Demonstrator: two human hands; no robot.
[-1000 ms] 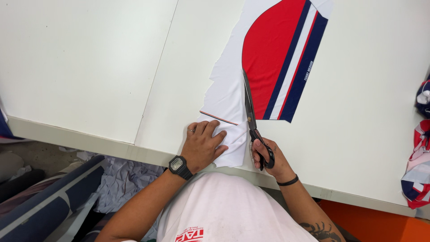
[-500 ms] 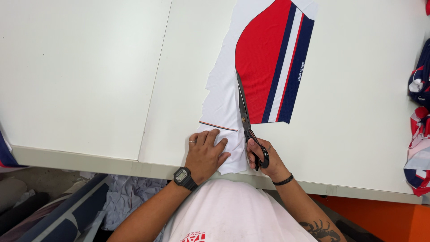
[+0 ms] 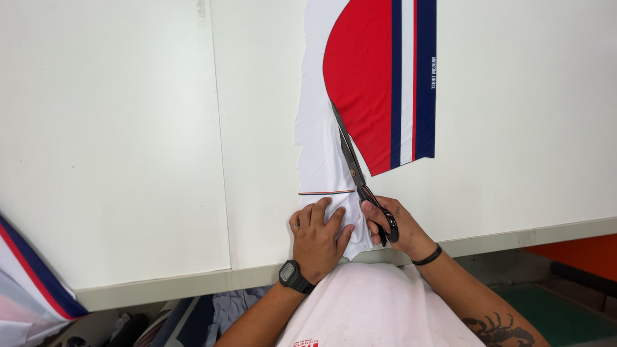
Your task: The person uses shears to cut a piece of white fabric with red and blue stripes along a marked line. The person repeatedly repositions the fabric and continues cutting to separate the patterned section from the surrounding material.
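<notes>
I'm looking down on a broad white table (image 3: 116,128) with a seam running far to near. An orange floor patch (image 3: 578,254) is showing at right, beside green matting (image 3: 553,315).

Fabric panel (image 3: 334,154): white ground w/ big red curved area, then vertical stripes navy, white, thin red, navy; small white lettering on the outer navy band; thin red/navy line across the white part near bottom. Scissors (image 3: 360,180): black handles, dark blades. Table (image 3: 128,128): off-white. Left wrist watch (image 3: 292,275): black. Right wrist band (image 3: 427,257): black. Shirt (image 3: 366,308): white w/ red print. Cloth at left edge (image 3: 26,283): white w/ red & navy stripe. Floor at right (image 3: 578,254): orange.
</notes>
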